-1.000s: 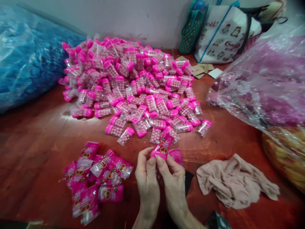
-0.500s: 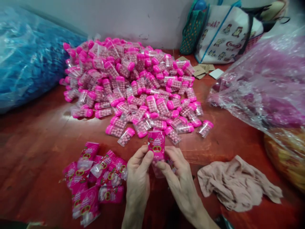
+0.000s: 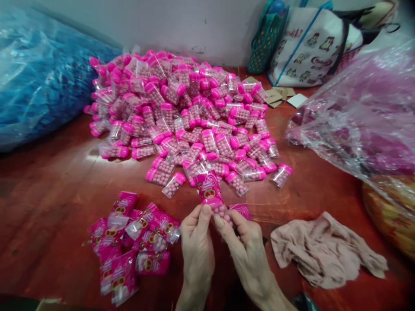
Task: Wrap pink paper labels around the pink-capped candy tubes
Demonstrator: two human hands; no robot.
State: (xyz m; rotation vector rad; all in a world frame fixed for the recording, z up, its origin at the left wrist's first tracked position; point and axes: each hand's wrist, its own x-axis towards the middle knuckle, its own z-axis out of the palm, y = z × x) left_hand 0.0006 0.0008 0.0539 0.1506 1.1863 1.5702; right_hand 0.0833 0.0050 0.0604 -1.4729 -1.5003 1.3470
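Head view: we hold a small clear candy bottle [image 3: 218, 207] between both hands just above the red surface [image 3: 52, 185], a printed pink sleeve [image 3: 209, 190] drawn over its upper part and the round pink candies showing bare at its lower end. Our left hand [image 3: 197, 246] pinches the bottle from one side with thumb and forefinger, our right hand [image 3: 248, 250] from the other; all these fingers are closed on it. We judge the sleeving step to be midway, the wrapper only partly on, so the next move calls for a steady hold on the bottle while the sleeve is slid square along its length. A further pink sleeve [image 3: 240, 210] lies just behind the right hand. To the left sits a heap of finished sleeved bottles [image 3: 132, 242]; beyond, a large pile of unsleeved pink-capped bottles [image 3: 181, 112]. A crumpled beige cloth [image 3: 324, 255] lies to the right, with plastic sacks [image 3: 356, 112] flanking the surface.
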